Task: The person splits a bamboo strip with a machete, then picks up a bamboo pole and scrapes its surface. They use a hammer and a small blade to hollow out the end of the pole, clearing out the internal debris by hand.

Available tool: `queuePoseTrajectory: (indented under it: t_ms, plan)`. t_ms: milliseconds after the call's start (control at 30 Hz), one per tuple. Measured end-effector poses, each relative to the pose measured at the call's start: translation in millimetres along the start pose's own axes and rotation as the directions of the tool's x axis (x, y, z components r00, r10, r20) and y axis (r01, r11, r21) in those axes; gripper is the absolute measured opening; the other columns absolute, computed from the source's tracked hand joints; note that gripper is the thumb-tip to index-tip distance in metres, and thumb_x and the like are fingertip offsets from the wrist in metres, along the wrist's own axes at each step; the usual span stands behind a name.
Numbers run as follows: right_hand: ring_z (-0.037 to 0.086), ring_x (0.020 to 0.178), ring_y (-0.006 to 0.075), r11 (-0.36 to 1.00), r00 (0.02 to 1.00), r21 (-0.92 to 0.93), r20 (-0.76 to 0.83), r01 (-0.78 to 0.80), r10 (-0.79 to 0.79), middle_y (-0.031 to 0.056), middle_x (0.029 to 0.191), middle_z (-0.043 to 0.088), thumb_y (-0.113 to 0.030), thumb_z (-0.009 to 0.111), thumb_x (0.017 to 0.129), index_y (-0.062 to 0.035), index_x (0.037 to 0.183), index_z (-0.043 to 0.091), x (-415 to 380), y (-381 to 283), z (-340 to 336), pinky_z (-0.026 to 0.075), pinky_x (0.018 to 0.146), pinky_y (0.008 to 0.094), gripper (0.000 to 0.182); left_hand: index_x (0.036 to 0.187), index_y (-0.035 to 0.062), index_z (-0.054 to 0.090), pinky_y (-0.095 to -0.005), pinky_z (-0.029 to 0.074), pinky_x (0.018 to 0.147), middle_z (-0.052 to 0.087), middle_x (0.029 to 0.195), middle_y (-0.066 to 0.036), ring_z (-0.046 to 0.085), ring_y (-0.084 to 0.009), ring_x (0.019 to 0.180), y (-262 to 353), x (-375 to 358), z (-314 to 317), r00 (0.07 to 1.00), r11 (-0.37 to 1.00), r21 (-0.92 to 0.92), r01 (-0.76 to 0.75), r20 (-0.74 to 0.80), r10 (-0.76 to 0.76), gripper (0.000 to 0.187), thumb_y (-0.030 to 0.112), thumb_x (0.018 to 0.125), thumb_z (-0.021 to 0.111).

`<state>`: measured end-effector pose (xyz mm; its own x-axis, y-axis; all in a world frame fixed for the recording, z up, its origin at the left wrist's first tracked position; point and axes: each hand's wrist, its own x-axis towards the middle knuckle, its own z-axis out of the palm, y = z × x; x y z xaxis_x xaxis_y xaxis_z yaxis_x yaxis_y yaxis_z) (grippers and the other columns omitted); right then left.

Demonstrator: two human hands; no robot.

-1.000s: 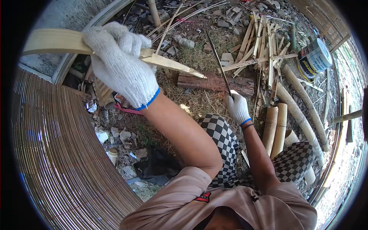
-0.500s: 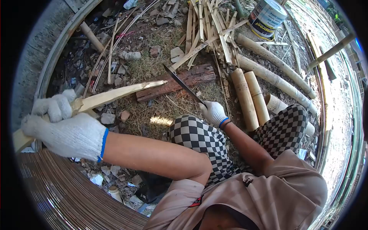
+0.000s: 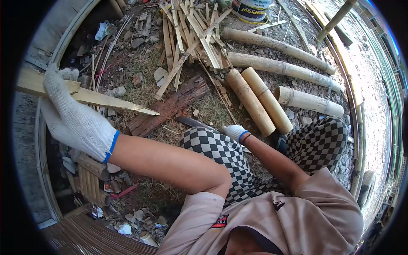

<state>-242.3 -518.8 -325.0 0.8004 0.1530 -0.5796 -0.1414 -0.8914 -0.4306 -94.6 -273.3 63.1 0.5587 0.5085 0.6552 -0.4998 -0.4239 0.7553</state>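
My left hand [image 3: 80,121], in a white knit glove with a blue cuff, is closed around a split bamboo strip [image 3: 112,101] at the left. The strip's narrowed, pale tip ends just over a weathered reddish-brown wood block [image 3: 180,100] lying on the ground. My right hand [image 3: 233,132], gloved the same way, grips a machete beside my checkered knee. Its dark blade [image 3: 192,122] points left, low near the block and apart from the strip; the knee hides part of it. My right hand's fingers are partly hidden.
Split bamboo pieces [image 3: 193,32] lie heaped beyond the block. Two short bamboo sections [image 3: 250,102] lie right of it, with longer poles [image 3: 280,68] behind. A paint bucket [image 3: 253,9] stands at the top. Stones and litter cover the ground; a wall [image 3: 32,127] runs along the left.
My left hand has moved up in view with the strip, which now slopes down to the right. My right hand has lowered the machete from above the block to beside my knee. The view has shifted.
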Motion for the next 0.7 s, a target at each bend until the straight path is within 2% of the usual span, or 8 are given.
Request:
queuePoseTrajectory:
  t_ms: [33,133,167,367,533,567,667,700]
  plan:
    - [0.075,0.099,0.0453,1.0,0.999,0.016,-0.052,-0.005,0.006,0.0278,0.102,0.076,-0.036,0.061,0.092,-0.0028,0.111,0.073,4,1,-8,0.06,0.087,0.053,0.04,0.123,-0.0059,0.071,-0.0324,0.058,0.077,0.073,0.103,-0.014,0.072,-0.0206,0.089,-6,1,0,1.0,0.999,0.035,0.023,0.006,-0.023,0.047,0.035,0.102,0.063]
    - [0.075,0.096,0.0442,0.982,0.997,-0.184,-0.046,0.049,-0.058,0.0262,0.097,0.076,-0.032,0.061,0.091,-0.001,0.106,0.074,1,-5,-66,0.06,0.083,0.0526,0.037,0.124,-0.0066,0.071,-0.0331,0.056,0.086,0.073,0.107,-0.015,0.072,-0.0211,0.095,-13,2,-5,0.996,0.977,-0.195,0.081,-0.026,-0.088,0.048,0.036,0.103,0.064]
    - [0.076,0.094,0.0433,0.962,0.991,-0.248,-0.043,0.115,-0.13,0.0255,0.095,0.077,-0.03,0.064,0.089,-0.001,0.105,0.074,1,-2,-84,0.061,0.082,0.0519,0.035,0.124,-0.0096,0.07,-0.0344,0.055,0.095,0.072,0.112,-0.016,0.071,-0.023,0.101,-7,-1,-7,0.993,0.983,-0.16,0.093,-0.054,-0.103,0.051,0.037,0.104,0.063]
    - [0.076,0.09,0.0422,0.84,0.933,-0.424,0.036,0.339,-0.359,0.023,0.089,0.076,-0.027,0.065,0.089,-0.0004,0.102,0.073,-27,20,-146,0.06,0.08,0.0528,0.031,0.124,-0.0027,0.072,-0.0361,0.053,0.092,0.072,0.116,-0.014,0.071,-0.0206,0.105,10,-11,-26,0.993,0.993,0.02,0.114,-0.045,-0.113,0.051,0.042,0.104,0.06]
    - [0.077,0.093,0.0393,0.772,0.898,-0.457,0.231,0.441,-0.375,0.021,0.095,0.078,-0.028,0.065,0.09,-0.0045,0.098,0.079,-39,41,-133,0.061,0.078,0.0519,0.029,0.117,-0.0029,0.072,-0.0375,0.053,0.087,0.07,0.104,-0.01,0.068,-0.0183,0.094,19,-24,17,0.99,0.991,0.09,0.1,-0.107,-0.09,0.046,0.04,0.105,0.062]
    - [0.078,0.094,0.0386,0.757,0.872,-0.433,0.27,0.49,-0.409,0.0214,0.099,0.079,-0.028,0.066,0.089,-0.0055,0.096,0.081,-44,39,-134,0.061,0.078,0.0522,0.028,0.114,-0.0036,0.071,-0.0364,0.053,0.088,0.068,0.099,-0.009,0.066,-0.0182,0.091,13,-21,28,0.993,0.992,0.079,0.097,-0.08,-0.091,0.046,0.04,0.105,0.062]
    - [0.076,0.098,0.042,0.767,0.779,-0.183,0.293,0.615,-0.555,0.0224,0.098,0.077,-0.029,0.066,0.089,-0.0051,0.114,0.075,-67,27,-159,0.06,0.085,0.0503,0.036,0.102,-0.0026,0.068,-0.033,0.052,0.084,0.061,0.089,-0.006,0.059,-0.0169,0.08,8,-4,74,0.992,0.992,0.041,0.118,0.045,-0.12,0.045,0.042,0.106,0.063]
    - [0.076,0.098,0.0416,0.755,0.765,-0.169,0.278,0.634,-0.58,0.0221,0.099,0.078,-0.03,0.066,0.09,-0.0056,0.113,0.076,-69,30,-166,0.06,0.084,0.0506,0.035,0.102,-0.0014,0.067,-0.0326,0.052,0.081,0.059,0.087,-0.005,0.057,-0.0161,0.077,8,1,89,0.983,0.991,0.123,0.061,0.165,-0.081,0.044,0.042,0.108,0.061]
